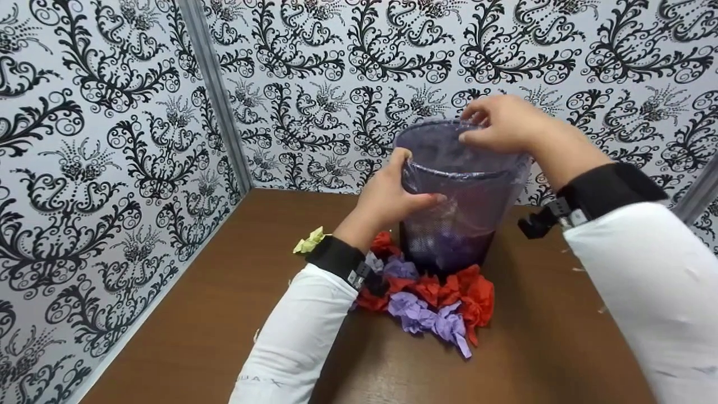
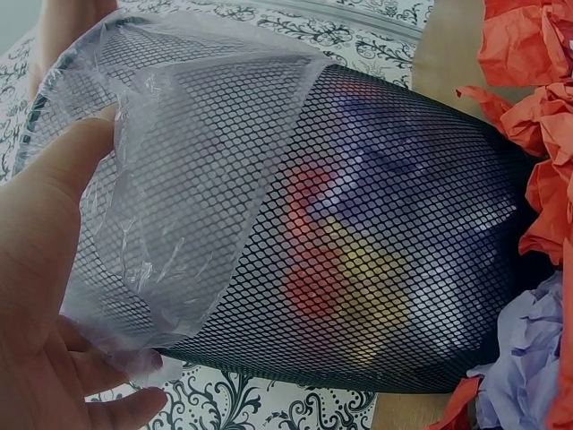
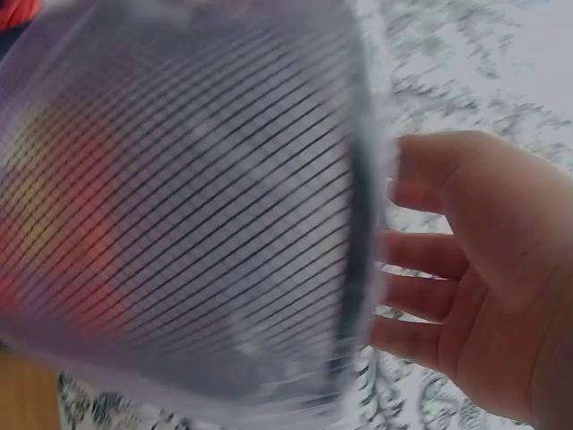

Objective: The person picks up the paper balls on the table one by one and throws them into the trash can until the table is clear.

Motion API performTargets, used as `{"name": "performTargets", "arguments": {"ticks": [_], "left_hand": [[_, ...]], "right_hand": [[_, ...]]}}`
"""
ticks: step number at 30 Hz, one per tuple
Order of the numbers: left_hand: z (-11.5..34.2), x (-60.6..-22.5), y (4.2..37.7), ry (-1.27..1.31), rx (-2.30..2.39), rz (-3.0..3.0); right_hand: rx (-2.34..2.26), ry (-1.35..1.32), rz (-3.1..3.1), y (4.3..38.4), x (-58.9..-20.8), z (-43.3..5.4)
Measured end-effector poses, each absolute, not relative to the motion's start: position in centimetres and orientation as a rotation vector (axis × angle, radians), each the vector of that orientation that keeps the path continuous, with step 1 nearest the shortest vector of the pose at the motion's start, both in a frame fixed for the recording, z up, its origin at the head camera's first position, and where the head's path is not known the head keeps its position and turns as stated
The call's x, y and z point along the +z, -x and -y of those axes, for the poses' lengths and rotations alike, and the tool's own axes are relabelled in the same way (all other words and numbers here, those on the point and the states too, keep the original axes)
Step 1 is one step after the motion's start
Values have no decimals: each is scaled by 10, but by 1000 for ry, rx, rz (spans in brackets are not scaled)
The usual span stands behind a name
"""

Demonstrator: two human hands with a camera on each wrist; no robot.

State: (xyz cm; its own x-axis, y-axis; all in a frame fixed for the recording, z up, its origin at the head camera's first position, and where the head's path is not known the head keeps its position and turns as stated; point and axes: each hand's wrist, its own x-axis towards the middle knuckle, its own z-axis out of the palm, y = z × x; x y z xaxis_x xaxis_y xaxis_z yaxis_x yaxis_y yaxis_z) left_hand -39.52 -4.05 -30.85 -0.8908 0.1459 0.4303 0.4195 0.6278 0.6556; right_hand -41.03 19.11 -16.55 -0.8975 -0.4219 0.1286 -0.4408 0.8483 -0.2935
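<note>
The mesh bin (image 1: 453,235) stands on the table (image 1: 224,314), just behind the crumpled paper (image 1: 412,310); its mouth points up, and its long way runs up and down; a thin, clear bag (image 2: 179,197) hangs over its rim; the bin is between both hands, and neither is clearly nearer; the left hand (image 1: 387,193) holds its left side, thumb on the front, wide from the fingers; the right hand (image 1: 502,124) is at the rim's right part; I cannot tell if its fingers pinch the bag.
</note>
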Motion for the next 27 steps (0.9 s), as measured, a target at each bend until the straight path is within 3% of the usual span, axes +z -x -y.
{"name": "performTargets", "arguments": {"ticks": [14,19,27], "left_hand": [[41,-308,396,469,-1221,2503],[40,-309,396,461,-1221,2514],[40,-309,396,447,-1224,2526]], "right_hand": [[489,-965,2516,330,-161,-211],[547,-1000,2401,304,-179,-226],[626,-1053,2304,293,-227,-245]]}}
